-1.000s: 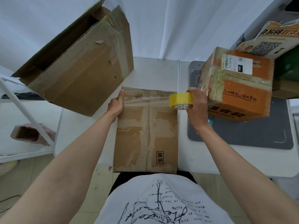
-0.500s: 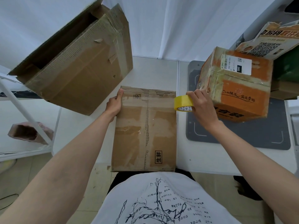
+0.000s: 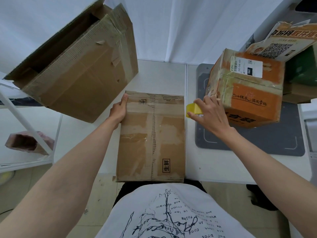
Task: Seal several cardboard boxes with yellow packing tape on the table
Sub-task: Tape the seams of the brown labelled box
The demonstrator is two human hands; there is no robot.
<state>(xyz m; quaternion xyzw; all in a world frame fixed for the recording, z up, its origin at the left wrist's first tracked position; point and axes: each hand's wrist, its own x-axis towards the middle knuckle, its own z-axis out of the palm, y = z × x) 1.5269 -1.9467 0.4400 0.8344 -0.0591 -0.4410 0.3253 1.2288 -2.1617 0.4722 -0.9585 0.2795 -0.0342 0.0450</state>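
Both your bare forearms reach forward, well apart. Your left hand (image 3: 119, 109) rests on the far left edge of the flat brown cardboard box (image 3: 151, 136), fingers straight along it. Your right hand (image 3: 210, 112) curls round the yellow tape roll (image 3: 193, 109), back of the hand up.

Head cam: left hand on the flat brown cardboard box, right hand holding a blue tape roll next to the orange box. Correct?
Not quite: the head view shows the tape roll is yellow, not blue. The rest holds: left hand rests on the flat brown cardboard box, right hand holds the roll beside the orange box.
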